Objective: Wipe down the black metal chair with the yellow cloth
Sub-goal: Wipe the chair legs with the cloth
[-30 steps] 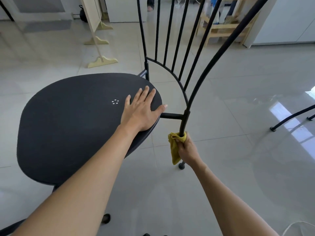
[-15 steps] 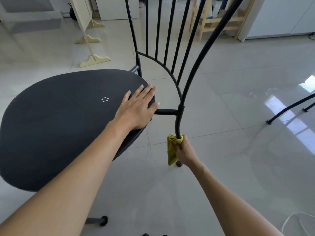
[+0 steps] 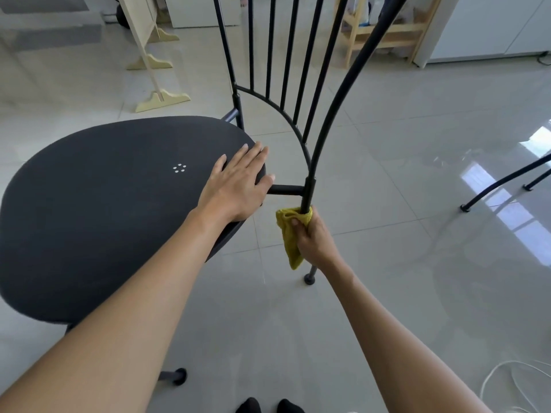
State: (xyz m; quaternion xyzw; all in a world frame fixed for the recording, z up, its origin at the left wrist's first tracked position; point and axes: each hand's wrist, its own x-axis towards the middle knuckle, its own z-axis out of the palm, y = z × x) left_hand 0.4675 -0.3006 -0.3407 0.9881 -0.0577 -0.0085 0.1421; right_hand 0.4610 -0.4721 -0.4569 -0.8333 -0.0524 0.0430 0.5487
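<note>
The black metal chair (image 3: 98, 204) fills the left and middle of the head view, its round seat toward me and its barred back rising to the top edge. My left hand (image 3: 235, 186) lies flat, fingers spread, on the seat's right rim. My right hand (image 3: 313, 238) wraps the yellow cloth (image 3: 290, 234) around the chair's right rear leg (image 3: 307, 198), just below the short cross bar. A tail of cloth hangs down under my fist. The leg's foot (image 3: 309, 279) stands on the tiles below.
Glossy grey floor tiles (image 3: 417, 263) surround the chair. Legs of another black chair (image 3: 504, 183) reach in at the right edge. A cream wooden stand (image 3: 155, 93) is at the back left, a wooden shelf (image 3: 384, 34) at the back right, a white cable (image 3: 512, 380) at the lower right.
My right hand slid the cloth down the rear leg, then back up a little. My view shifted slightly left and closer. The left hand stayed flat on the seat.
</note>
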